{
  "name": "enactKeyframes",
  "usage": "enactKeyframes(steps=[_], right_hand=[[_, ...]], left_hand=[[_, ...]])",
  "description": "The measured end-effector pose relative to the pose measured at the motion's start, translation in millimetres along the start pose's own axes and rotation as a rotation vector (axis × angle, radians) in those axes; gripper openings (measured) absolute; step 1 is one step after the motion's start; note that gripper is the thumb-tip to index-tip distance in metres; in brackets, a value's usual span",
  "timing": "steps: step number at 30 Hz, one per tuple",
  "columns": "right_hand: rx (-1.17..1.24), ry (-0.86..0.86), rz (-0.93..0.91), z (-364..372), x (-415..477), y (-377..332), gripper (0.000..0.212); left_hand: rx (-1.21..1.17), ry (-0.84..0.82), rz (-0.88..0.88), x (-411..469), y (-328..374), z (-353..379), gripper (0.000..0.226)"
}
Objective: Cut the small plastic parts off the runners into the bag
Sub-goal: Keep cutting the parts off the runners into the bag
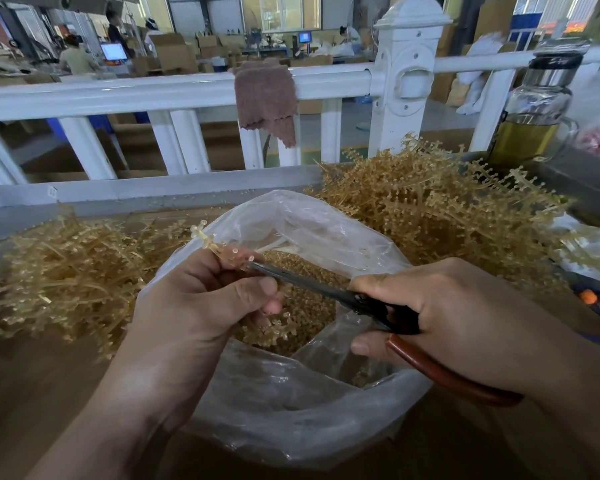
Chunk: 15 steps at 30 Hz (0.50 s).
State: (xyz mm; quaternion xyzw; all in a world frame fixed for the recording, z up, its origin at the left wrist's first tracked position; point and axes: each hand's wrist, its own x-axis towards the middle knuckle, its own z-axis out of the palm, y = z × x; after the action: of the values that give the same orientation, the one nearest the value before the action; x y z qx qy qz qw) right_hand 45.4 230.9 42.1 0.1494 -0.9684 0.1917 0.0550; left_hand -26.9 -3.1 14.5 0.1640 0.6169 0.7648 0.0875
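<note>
One bag (274,410): clear, near, small parts (305,318) inside.
Left hand (194,306): fingers pinch a runner (210,242).
Right hand (447,306): fingers curled round scissors (309,285).
Writing: far screen (113,51) too blurry to read.

The bag (309,410) is sitting mid-table (32,393), between two piles of runners: one pile (66,271) lying to its left, a taller pile (430,209) rising behind it to the right. Cut parts (309,306) are lying inside the bag. The left hand (201,306) is holding a runner (215,245) over the bag's left rim, and the right hand (447,306) is holding scissors (361,303) over its mouth, blades reaching left to that runner. Behind everything a railing (153,88) is running across, a cloth (265,98) hanging over its top rail; a bottle (534,109) is standing at far right, behind the taller pile.
</note>
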Motion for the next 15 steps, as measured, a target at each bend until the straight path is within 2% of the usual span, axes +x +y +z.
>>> enactKeyframes(steps=[4,11,15], right_hand=[[0.002,0.014,-0.002,2.0,0.6,0.0,0.041],[0.007,0.025,0.001,1.2,0.3,-0.6,0.053],[-0.002,-0.010,0.018,-1.2,0.1,-1.3,0.052]], left_hand=[[0.063,-0.007,0.018,0.1,-1.2,0.0,0.032],[0.070,-0.013,0.032,0.2,-1.5,1.2,0.029],[0.081,-0.008,0.026,0.9,-3.1,0.5,0.031]])
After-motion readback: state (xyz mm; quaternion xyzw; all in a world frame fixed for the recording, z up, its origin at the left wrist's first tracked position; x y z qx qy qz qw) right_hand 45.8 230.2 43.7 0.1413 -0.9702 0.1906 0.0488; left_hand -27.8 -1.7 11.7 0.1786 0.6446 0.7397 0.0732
